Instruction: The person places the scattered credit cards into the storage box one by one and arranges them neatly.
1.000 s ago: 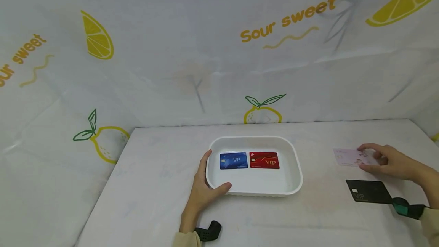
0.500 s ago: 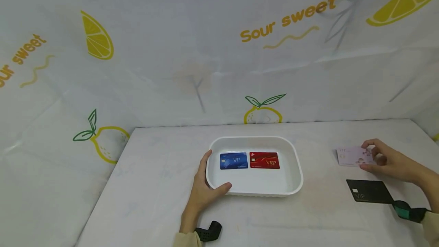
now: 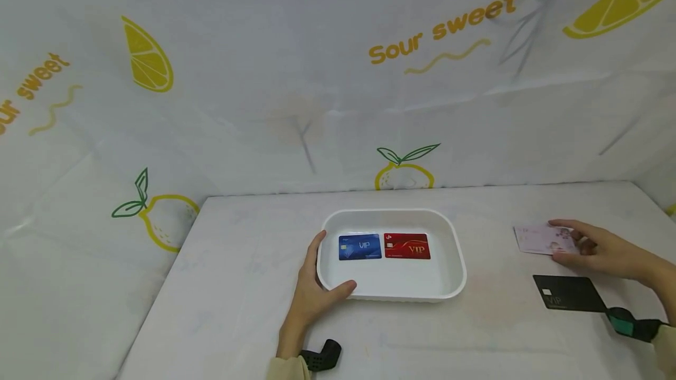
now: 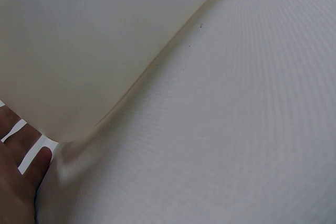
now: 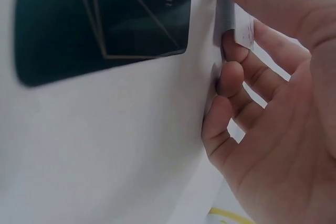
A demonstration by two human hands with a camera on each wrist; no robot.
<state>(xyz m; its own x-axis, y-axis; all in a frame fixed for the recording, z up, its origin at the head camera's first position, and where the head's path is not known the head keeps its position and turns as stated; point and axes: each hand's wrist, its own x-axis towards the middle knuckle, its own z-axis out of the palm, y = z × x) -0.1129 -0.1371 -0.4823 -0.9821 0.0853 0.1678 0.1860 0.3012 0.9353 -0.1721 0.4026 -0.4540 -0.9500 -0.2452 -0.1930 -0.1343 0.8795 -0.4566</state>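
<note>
My left hand [image 3: 315,286] grips the left end of a white tray [image 3: 454,260], thumb at the near rim and fingers along the left side. Inside the tray lie a blue VIP card [image 3: 360,247] and a red VIP card [image 3: 407,246], side by side. To the right, my right hand [image 3: 597,248] pinches the right end of a pink card [image 3: 541,240] between thumb and fingers. The fingers cover part of that card; in the right wrist view its pale edge [image 5: 244,27] shows between them. Just below that hand lies a black VIP card [image 3: 567,294], seen as a dark card [image 5: 105,19] at the right wrist.
A white cloth covers the table [image 3: 237,263], which meets a lemon-printed backdrop [image 3: 296,75] along its far edge. Black wrist devices sit on the left wrist [image 3: 322,356] and the right wrist [image 3: 625,322]; the right one reaches the black card's corner in the head view.
The right hand and pink card have shifted slightly right, then back to the left. The left hand, the tray and the black card stay in place.
</note>
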